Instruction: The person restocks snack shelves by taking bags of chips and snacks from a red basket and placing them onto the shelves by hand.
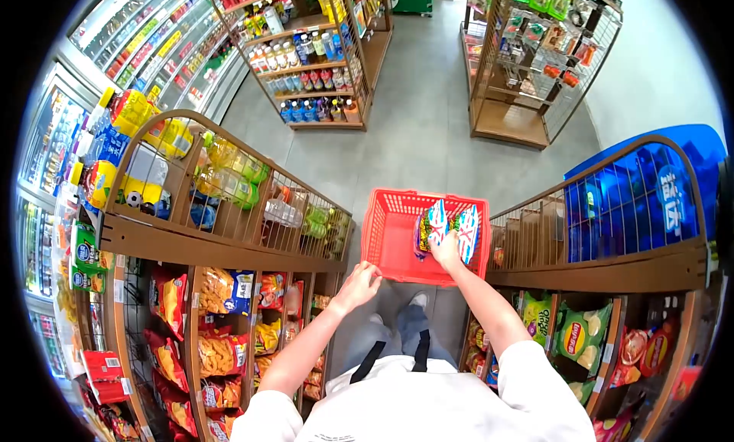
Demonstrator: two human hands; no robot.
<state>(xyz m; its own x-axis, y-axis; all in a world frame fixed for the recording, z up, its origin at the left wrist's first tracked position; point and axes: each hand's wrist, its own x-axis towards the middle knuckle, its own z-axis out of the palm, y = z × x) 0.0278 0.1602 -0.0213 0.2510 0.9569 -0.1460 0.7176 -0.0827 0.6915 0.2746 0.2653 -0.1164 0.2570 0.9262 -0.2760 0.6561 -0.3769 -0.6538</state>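
Observation:
A red shopping basket (394, 258) is in front of my legs, between two shelf units. In its right half are blue, white and red snack packets (468, 229), with a darker, colourful packet beside them at the left. My right hand (446, 251) reaches in over the near rim, its fingers closed on the packets. My left hand (358, 284) is by the basket's near left corner, fingers curled; whether it touches the rim is too small to tell.
Snack shelves (191, 327) flank me at the left, and chip shelves (596, 339) at the right. A drinks rack (310, 67) and a wire rack (527, 75) stand ahead on the grey floor (417, 98). Fridges line the far left.

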